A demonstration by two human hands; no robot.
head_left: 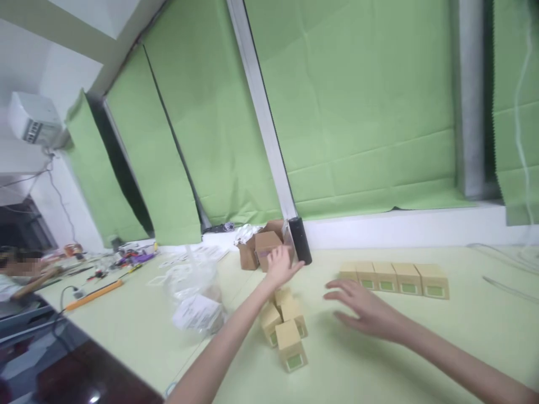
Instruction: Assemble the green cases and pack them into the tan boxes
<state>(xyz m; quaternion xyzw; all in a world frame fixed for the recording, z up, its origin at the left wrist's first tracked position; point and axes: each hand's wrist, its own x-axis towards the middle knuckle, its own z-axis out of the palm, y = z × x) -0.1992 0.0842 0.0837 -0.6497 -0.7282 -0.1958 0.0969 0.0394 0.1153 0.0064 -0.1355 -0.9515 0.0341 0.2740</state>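
Note:
My left hand (281,266) reaches out over the table with its fingers apart, close to a brown cardboard box (266,247). Whether it touches that box I cannot tell. Below its wrist lies a loose cluster of small tan boxes (291,343) with green-and-white labels. My right hand (364,307) hovers above the table with spread fingers and nothing in it. Behind it, several more tan boxes (407,279) stand side by side in a row, labels facing me; the hand covers part of the leftmost ones.
A black upright object (300,241) leans near the wall. Left of my arm sits a clear plastic bag (197,297) with white contents. Farther left are an orange power strip (95,294), tools and cables. Another person (25,278) is at the far left.

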